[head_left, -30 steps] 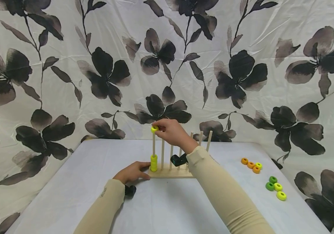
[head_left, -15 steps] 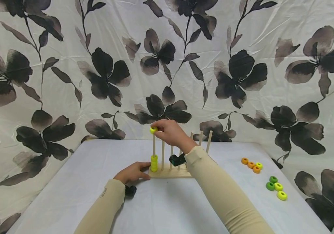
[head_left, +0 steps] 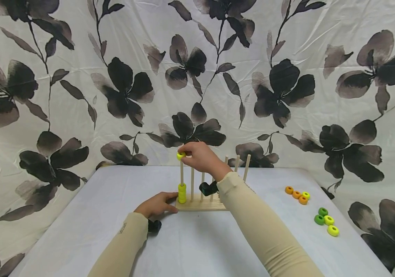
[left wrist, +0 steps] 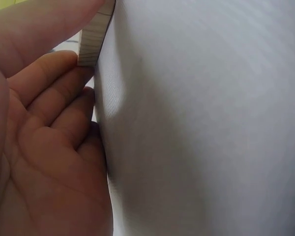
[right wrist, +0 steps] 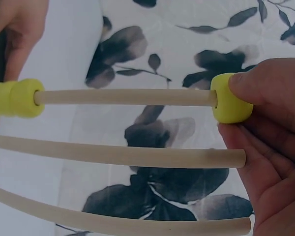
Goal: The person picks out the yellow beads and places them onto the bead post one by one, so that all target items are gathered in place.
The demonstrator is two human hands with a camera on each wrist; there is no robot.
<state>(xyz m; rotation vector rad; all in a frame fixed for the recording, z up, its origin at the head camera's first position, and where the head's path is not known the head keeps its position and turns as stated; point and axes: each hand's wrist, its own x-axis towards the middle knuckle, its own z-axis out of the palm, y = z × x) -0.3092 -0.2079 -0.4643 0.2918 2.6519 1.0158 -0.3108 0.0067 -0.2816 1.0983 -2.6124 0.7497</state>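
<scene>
My right hand pinches a yellow bead between thumb and fingers at the top of the leftmost wooden peg. In the right wrist view, the peg's tip enters the bead's hole. Several yellow beads are stacked at the foot of that same peg. Thumb and fingers of my left hand grip the left end of the wooden base. Its thumb and fingertips meet the base's corner in the left wrist view.
More bare pegs rise from the base to the right, partly behind my right hand and forearm. On the table's right side lie orange beads, green beads and yellow beads. A floral cloth hangs behind the table.
The yellow bead in my right hand has tipped nearly level and come down slightly at the peg's top. My left hand has stayed on the base.
</scene>
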